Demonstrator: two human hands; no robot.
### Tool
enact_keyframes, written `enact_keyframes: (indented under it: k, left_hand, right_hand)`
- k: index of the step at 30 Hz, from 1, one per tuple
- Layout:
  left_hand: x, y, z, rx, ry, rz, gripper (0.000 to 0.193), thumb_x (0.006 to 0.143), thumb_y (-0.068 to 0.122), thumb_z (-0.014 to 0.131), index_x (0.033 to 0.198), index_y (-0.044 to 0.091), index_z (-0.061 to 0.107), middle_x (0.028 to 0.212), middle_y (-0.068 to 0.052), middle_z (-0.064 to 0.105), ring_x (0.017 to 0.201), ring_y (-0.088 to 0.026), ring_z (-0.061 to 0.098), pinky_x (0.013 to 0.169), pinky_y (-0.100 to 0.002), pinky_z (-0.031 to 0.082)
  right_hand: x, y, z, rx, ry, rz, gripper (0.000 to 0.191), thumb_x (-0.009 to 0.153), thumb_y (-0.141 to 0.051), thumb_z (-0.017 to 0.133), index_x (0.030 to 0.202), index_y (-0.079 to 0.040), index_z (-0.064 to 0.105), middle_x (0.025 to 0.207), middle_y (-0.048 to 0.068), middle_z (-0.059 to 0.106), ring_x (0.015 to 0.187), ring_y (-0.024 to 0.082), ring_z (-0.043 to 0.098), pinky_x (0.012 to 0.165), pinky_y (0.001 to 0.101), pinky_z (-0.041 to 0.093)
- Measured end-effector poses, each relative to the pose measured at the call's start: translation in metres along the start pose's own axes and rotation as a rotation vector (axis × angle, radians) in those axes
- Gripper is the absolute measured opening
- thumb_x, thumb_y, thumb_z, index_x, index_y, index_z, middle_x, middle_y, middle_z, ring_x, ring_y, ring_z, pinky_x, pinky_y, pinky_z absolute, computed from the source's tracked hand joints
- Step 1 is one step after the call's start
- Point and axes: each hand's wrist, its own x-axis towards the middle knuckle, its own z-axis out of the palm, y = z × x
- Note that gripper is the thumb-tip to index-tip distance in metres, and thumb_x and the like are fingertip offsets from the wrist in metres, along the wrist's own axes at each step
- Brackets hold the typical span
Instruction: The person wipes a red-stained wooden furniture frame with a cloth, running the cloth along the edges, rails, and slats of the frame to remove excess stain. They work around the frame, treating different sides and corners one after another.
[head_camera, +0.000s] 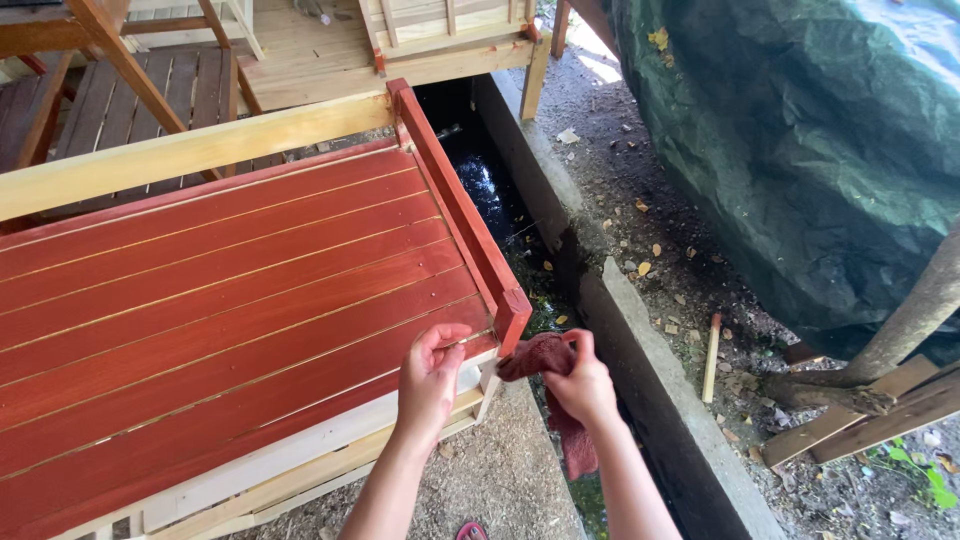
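A slatted wooden bench top (220, 290), stained red-brown, fills the left of the head view, and its outer frame rails (190, 150) are still pale bare wood. My left hand (432, 375) rests on the near right corner, thumb on the red slats and fingers curled over the pale edge. My right hand (582, 385) holds a dark red stained rag (545, 358) pressed against the end of the red side rail (512, 310). The rag's tail hangs down below my wrist.
A water-filled concrete drainage channel (500, 200) runs just right of the bench, with a concrete curb (640, 340) beside it. A green tarpaulin (800, 150) covers something at upper right. Unpainted wooden furniture (150, 80) stands behind. Scrap wood (860, 420) lies on gravel at right.
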Motion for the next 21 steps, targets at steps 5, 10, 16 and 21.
enact_keyframes:
  k: [5,10,16,21]
  left_hand:
    - [0.004,-0.003,0.003,-0.049,0.012,0.022,0.022,0.094,0.006,0.06,0.114,0.006,0.07,0.091,0.0,0.064,0.061,-0.006,0.043,0.051,-0.024,0.033]
    - [0.004,-0.009,-0.002,-0.06,-0.021,0.159,0.021,0.095,0.004,0.061,0.114,0.002,0.069,0.099,-0.001,0.066,0.075,-0.002,0.055,0.062,-0.019,0.044]
    - [-0.001,-0.006,-0.018,-0.095,0.021,0.044,0.023,0.093,0.004,0.059,0.115,0.003,0.069,0.092,-0.001,0.063,0.056,-0.003,0.041,0.046,-0.022,0.03]
    - [0.0,0.0,-0.019,-0.054,0.033,-0.013,0.024,0.095,0.005,0.06,0.117,0.004,0.069,0.088,-0.004,0.06,0.052,-0.003,0.039,0.043,-0.023,0.028]
  right_hand:
    - [-0.022,-0.062,-0.066,0.301,0.079,-0.159,0.061,0.066,-0.01,0.082,0.119,-0.015,0.054,0.096,0.014,0.075,0.091,0.026,0.076,0.081,0.0378,0.059]
    - [-0.029,-0.105,-0.045,0.575,0.287,-0.234,0.04,0.081,-0.013,0.079,0.114,-0.01,0.057,0.098,0.009,0.074,0.091,0.019,0.073,0.083,0.0357,0.059]
    - [-0.028,-0.106,0.023,0.386,0.813,-0.346,0.02,0.095,-0.014,0.076,0.102,-0.006,0.06,0.106,0.015,0.062,0.097,0.03,0.067,0.086,0.0392,0.055]
    - [-0.042,-0.098,0.059,0.381,0.861,-0.427,0.024,0.093,-0.013,0.073,0.106,-0.002,0.057,0.12,0.021,0.054,0.106,0.036,0.062,0.092,0.0431,0.052]
